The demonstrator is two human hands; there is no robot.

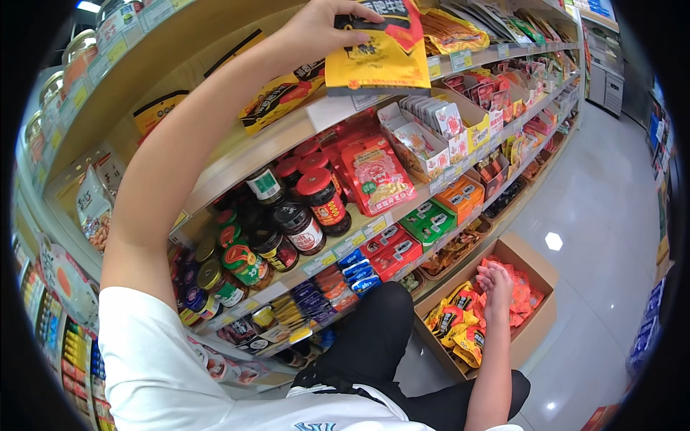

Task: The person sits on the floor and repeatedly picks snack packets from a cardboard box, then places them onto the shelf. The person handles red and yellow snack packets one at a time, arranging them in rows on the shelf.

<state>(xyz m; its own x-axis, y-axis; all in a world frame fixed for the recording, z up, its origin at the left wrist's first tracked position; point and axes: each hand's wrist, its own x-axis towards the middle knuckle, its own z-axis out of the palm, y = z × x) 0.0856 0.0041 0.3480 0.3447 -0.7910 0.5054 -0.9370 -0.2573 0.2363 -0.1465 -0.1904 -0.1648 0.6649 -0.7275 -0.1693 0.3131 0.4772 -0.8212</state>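
My left hand [345, 24] is raised to an upper wooden shelf [334, 108] and grips a yellow and black snack pouch [380, 62], its thumb and fingers on the front. Flat on that shelf, behind my forearm, lies another yellow and black pouch [285, 99]. Low on the right, my right hand [495, 280] hovers over a cardboard box [531, 350] on the floor, fingers loosely curled and a little apart, with nothing seen in it. Inside the box are small yellow packets [453, 320] on the near left and orange-red packets [523, 293] on the far right.
Below the raised arm, jars with red lids [318, 194] crowd a shelf beside red pouches [377, 175]. Open display cartons [420, 151] line the shelves farther right. Red boxes [391, 250] sit lower, near my bent knee [388, 307]. A grey tiled floor [587, 215] runs along the aisle.
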